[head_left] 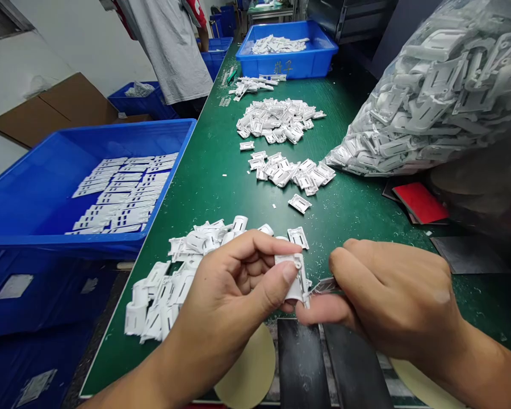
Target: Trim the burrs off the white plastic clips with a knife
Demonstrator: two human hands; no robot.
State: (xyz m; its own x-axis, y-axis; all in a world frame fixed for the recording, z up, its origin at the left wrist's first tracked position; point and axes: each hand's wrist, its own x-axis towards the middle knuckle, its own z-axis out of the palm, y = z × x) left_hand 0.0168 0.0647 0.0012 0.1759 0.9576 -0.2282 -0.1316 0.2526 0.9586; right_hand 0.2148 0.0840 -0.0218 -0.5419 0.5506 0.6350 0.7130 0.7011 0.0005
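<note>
Pinched between the thumb and fingers of my left hand (242, 278) is a white plastic part (298, 288), tilted with one edge toward the right. My right hand (392, 301) is closed around a small metal blade (325, 285), most of it hidden by the fingers. The blade's end meets the plastic part's right edge, and my right thumb lies just below that edge. Close to my left wrist is a pile of white plastic parts (187, 250), some curved. One single white part (298, 237) lies just beyond my hands.
Farther along the green table (204, 182) are heaps of flat white parts (281, 119). A full clear plastic bag (434, 96) stands at right; a blue bin (289, 65) stands at the back. Left of the table is a large blue bin (38, 187) with parts in rows. A person (170, 51) stands behind.
</note>
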